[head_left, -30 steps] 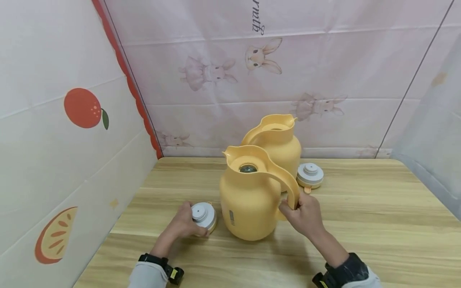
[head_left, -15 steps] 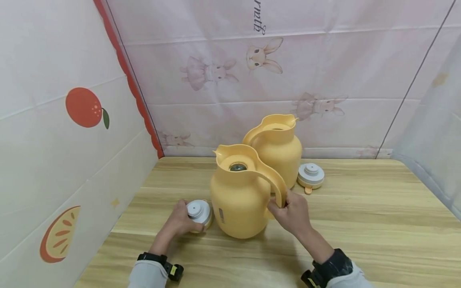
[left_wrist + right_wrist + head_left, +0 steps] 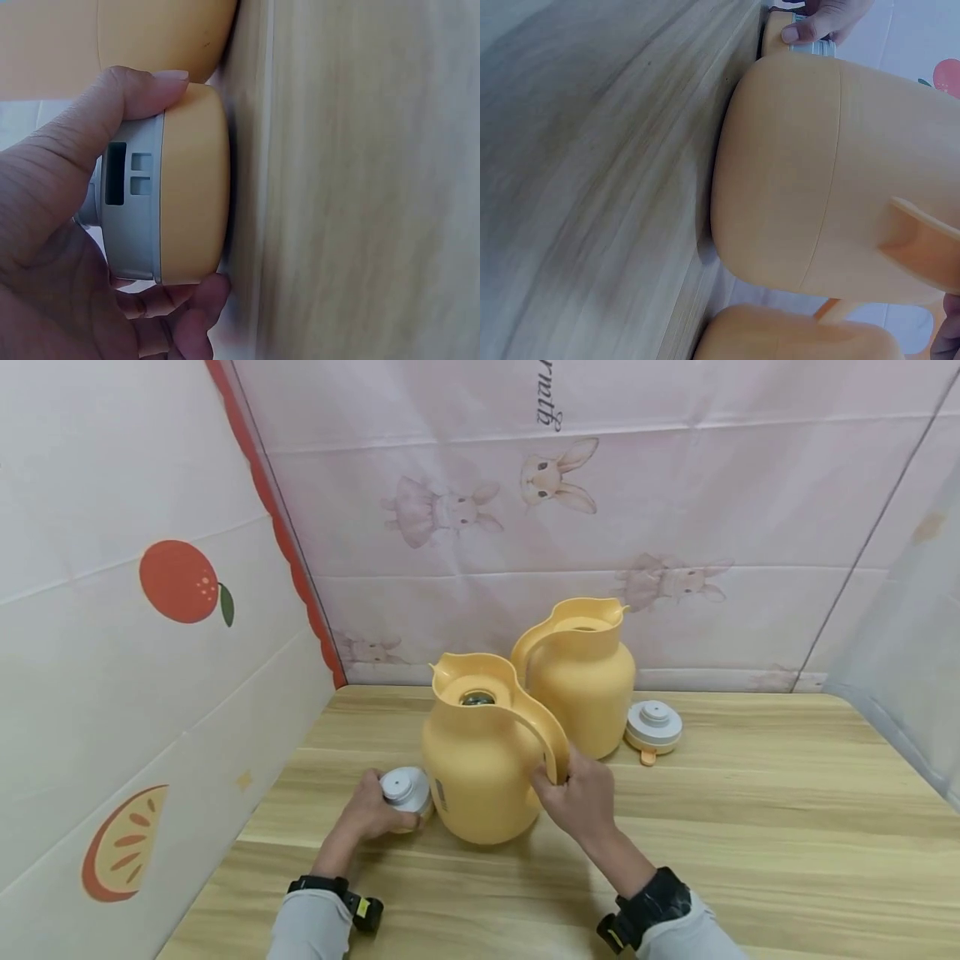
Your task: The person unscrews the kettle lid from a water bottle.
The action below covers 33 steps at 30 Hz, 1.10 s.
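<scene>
My left hand (image 3: 372, 811) grips a round lid (image 3: 191, 184), grey on one half and yellow on the other, between thumb and fingers. The lid's grey side faces up, and it sits low at the table beside the front jug. With my right hand (image 3: 581, 795) I hold the handle (image 3: 553, 745) of this yellow vacuum jug (image 3: 480, 768). Upright and lidless, the jug shows a dark round opening (image 3: 477, 698) at its top, its spout pointing left. In the right wrist view its base (image 3: 727, 172) is at the tabletop.
A second yellow jug (image 3: 588, 693) stands behind and to the right, its spout pointing right. Another grey and yellow lid (image 3: 654, 724) lies next to it. The wooden table (image 3: 750, 843) meets a printed cloth wall (image 3: 465, 610) at the back and another wall (image 3: 187, 693) on the left.
My right hand has moved the front jug left and slightly back, away from the second jug. My left hand, still holding the lid, has shifted slightly left and back.
</scene>
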Each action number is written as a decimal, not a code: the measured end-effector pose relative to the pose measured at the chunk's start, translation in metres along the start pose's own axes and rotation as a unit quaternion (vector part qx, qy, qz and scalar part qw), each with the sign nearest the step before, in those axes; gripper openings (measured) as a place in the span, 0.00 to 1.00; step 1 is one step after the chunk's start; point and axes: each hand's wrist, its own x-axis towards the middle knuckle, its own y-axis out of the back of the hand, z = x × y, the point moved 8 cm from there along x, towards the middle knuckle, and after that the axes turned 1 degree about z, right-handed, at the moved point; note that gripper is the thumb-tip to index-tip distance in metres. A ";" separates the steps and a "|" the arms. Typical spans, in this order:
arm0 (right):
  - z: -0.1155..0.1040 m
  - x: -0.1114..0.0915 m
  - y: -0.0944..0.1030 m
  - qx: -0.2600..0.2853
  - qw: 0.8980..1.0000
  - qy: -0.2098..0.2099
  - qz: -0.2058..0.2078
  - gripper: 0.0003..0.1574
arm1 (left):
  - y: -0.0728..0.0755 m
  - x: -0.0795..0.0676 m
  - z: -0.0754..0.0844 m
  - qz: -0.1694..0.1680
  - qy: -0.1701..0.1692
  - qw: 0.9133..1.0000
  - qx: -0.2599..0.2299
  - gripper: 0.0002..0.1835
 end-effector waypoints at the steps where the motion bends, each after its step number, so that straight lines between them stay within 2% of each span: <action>1: -0.001 0.000 -0.002 0.000 1.000 0.001 0.002 0.09 | 0.002 0.001 -0.002 0.001 0.004 1.000 0.001 0.49; 7: -0.004 0.003 -0.018 0.007 1.000 -0.004 -0.003 0.09 | 0.015 0.005 -0.017 0.002 0.022 1.000 0.001 0.48; 11: -0.006 0.005 -0.026 0.002 1.000 -0.011 -0.009 0.09 | 0.020 0.007 -0.021 0.000 0.017 1.000 0.001 0.48; 18: -0.005 0.009 -0.034 -0.024 0.999 -0.015 -0.016 0.12 | 0.017 0.012 -0.022 -0.017 0.009 1.000 0.011 0.50; 33: 0.003 0.022 -0.051 -0.057 0.998 -0.035 -0.009 0.11 | 0.019 0.031 -0.021 -0.015 0.036 0.999 0.019 0.51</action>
